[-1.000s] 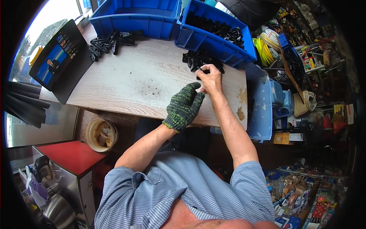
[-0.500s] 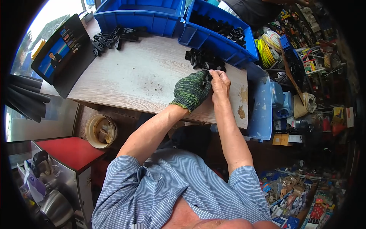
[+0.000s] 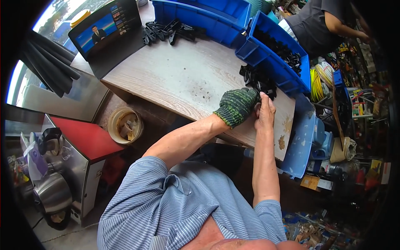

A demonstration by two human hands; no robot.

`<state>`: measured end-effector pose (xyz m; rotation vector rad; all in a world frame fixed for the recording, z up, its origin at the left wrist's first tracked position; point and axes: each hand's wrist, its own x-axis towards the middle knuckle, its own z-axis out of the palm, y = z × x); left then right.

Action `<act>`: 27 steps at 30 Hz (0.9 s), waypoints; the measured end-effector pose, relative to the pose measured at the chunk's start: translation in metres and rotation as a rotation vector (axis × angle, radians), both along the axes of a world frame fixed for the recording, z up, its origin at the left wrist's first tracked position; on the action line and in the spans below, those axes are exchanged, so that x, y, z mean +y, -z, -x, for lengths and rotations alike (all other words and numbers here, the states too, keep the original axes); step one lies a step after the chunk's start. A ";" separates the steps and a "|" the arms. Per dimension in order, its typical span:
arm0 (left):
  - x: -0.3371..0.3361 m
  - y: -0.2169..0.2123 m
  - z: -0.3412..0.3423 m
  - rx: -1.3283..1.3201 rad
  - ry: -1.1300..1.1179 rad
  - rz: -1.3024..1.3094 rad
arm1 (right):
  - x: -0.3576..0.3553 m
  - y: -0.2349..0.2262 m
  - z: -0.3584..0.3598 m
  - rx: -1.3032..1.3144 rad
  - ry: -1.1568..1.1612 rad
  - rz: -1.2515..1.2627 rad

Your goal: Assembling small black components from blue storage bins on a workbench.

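My left hand (image 3: 238, 106), in a green and black knitted glove, is closed over the right part of the table, fingers curled. My bare right hand (image 3: 265, 111) meets it fingertip to fingertip, thumb up and fingers bent. A dark bit shows between them, but the gloved fingers hide most of what they hold. Just beyond lies a small pile of black plastic parts (image 3: 259, 81). At the far left of the table is another heap of black plastic pieces (image 3: 171, 31), which look like spring clamps.
A blue crate (image 3: 278, 53) filled with black parts stands at the back right, beside another blue crate (image 3: 200, 18). A tablet-like screen (image 3: 102, 35) leans at the left. Below the table (image 3: 166, 79) are a bucket (image 3: 125, 125) and a red-topped cabinet (image 3: 85, 137). Another person (image 3: 316, 25) stands behind.
My view has swung, so the table and both hands appear farther right and lower. The hands stay together near the black pile. More of the other person shows.
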<state>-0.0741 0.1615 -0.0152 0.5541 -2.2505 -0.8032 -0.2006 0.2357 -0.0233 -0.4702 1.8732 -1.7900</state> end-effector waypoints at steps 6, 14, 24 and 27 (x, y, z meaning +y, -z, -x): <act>-0.004 0.001 -0.017 -0.049 -0.008 0.140 | -0.002 -0.008 -0.025 0.032 -0.202 0.031; -0.132 -0.012 -0.072 -0.120 -0.424 0.500 | 0.005 -0.016 -0.030 -0.210 -0.119 0.035; -0.172 0.011 -0.094 -0.273 -0.304 0.639 | -0.002 -0.019 -0.037 -0.165 -0.077 0.054; -0.170 0.009 -0.090 -0.276 -0.247 0.582 | -0.002 -0.019 -0.037 -0.160 -0.061 0.047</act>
